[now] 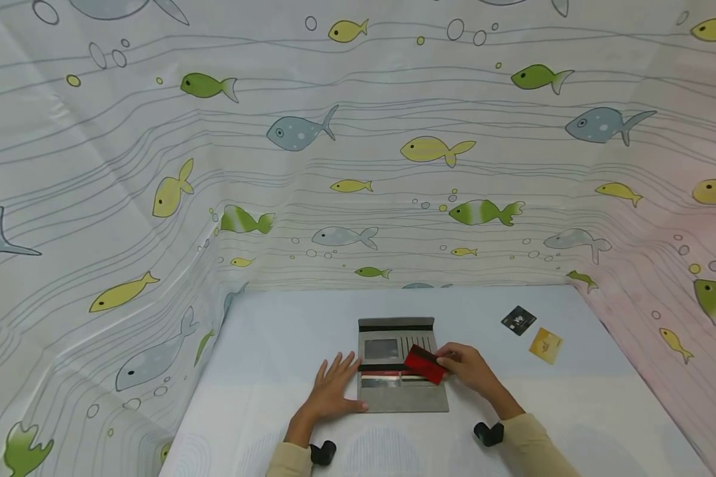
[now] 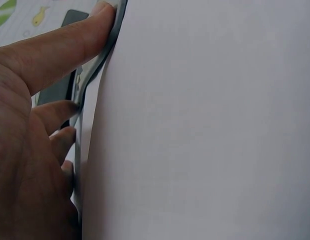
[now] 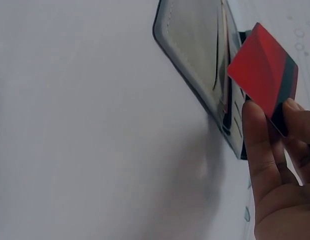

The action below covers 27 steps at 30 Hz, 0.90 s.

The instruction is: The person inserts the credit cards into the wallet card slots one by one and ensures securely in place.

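A grey wallet (image 1: 402, 399) lies unfolded on the table, with card slots and a clear window on its upper half and a pocket across its middle. My right hand (image 1: 470, 371) pinches a red card (image 1: 420, 364) with a black stripe between thumb and fingers. The card is tilted over the wallet's right side and covers part of the slots; in the right wrist view the red card (image 3: 262, 70) stands clear in front of the wallet (image 3: 192, 45). With fingers spread, my left hand (image 1: 333, 391) rests along the wallet's left edge, its thumb on the lower corner.
A black card (image 1: 518, 320) marked VIP and a gold card (image 1: 545, 346) lie to the right, beyond my right hand. A fish-patterned sheet (image 1: 394, 199) hangs behind the white table (image 1: 286, 331) and along its sides. Black wrist devices (image 1: 488, 434) sit at both cuffs.
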Motion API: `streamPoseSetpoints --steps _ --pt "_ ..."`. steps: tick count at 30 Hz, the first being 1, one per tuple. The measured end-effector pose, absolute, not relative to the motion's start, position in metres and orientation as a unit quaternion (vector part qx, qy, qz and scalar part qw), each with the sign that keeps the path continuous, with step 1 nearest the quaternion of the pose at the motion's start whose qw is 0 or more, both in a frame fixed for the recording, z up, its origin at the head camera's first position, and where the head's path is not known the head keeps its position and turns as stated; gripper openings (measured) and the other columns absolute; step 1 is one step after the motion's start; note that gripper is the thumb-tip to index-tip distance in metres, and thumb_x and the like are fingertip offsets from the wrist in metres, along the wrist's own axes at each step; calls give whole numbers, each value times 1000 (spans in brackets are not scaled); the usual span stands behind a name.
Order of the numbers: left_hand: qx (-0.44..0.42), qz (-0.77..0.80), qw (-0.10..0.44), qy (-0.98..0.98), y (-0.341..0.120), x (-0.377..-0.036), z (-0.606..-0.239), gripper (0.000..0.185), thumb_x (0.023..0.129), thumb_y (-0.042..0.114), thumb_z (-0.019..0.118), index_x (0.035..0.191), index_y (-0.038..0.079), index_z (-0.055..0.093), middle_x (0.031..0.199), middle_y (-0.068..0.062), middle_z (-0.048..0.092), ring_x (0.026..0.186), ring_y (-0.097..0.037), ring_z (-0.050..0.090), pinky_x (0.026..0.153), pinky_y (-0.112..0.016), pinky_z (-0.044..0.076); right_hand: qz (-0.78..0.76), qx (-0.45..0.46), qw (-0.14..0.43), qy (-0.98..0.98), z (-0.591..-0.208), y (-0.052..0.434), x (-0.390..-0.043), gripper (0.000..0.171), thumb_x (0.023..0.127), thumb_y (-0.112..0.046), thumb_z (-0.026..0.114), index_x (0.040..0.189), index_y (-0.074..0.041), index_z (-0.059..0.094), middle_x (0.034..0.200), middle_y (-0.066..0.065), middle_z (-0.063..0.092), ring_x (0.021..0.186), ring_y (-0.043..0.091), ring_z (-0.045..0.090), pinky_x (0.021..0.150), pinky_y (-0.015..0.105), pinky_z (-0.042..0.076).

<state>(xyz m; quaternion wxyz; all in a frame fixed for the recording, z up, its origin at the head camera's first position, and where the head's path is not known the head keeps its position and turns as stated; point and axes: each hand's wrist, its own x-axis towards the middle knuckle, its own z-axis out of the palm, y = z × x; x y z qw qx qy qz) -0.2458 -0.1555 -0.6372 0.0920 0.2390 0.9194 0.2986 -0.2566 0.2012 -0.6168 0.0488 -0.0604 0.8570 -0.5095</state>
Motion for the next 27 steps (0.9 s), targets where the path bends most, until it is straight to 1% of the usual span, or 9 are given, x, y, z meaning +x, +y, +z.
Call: streamPoseSetpoints --steps 1,5,14,18,23,27 --pt "239 299 93 919 -156 -246 -638 99 78 52 79 157 13 33 166 -11 24 154 -41 13 121 -66 0 -509 -68 50 857 -617 199 -257 12 93 -11 69 104 -7 73 101 12 73 77 13 65 64 23 57" --pt "239 301 94 918 -155 -247 -638 100 78 52 79 157 13 33 166 -11 24 155 -41 13 121 -66 0 -503 -77 56 859 -616 191 -259 11 93 -10 69 103 -9 73 98 10 73 77 13 64 63 22 55" --pt "240 299 93 919 -155 -248 -635 99 78 51 79 157 14 33 166 -11 24 155 -41 12 121 -65 -1 -487 -84 64 867 -615 182 -262 6 93 -11 69 99 -10 71 93 6 72 78 16 63 63 23 56" --pt "240 298 93 919 -156 -248 -636 99 78 52 78 158 14 32 167 -10 23 155 -40 11 121 -64 -1 -453 -95 49 885 -614 183 -261 7 92 -10 70 98 -14 71 93 1 72 83 14 64 68 24 55" --pt "242 300 88 919 -156 -247 -638 100 77 51 80 157 13 33 166 -12 25 154 -43 13 120 -67 0 -407 -129 20 904 -614 188 -259 12 91 -9 71 99 -17 73 97 -3 73 89 12 66 76 25 57" --pt "243 296 90 919 -156 -246 -639 99 78 51 79 157 13 33 166 -12 25 154 -43 14 120 -67 1 -392 -151 13 907 -615 192 -259 13 91 -10 71 102 -16 75 100 -2 73 87 10 65 75 23 56"
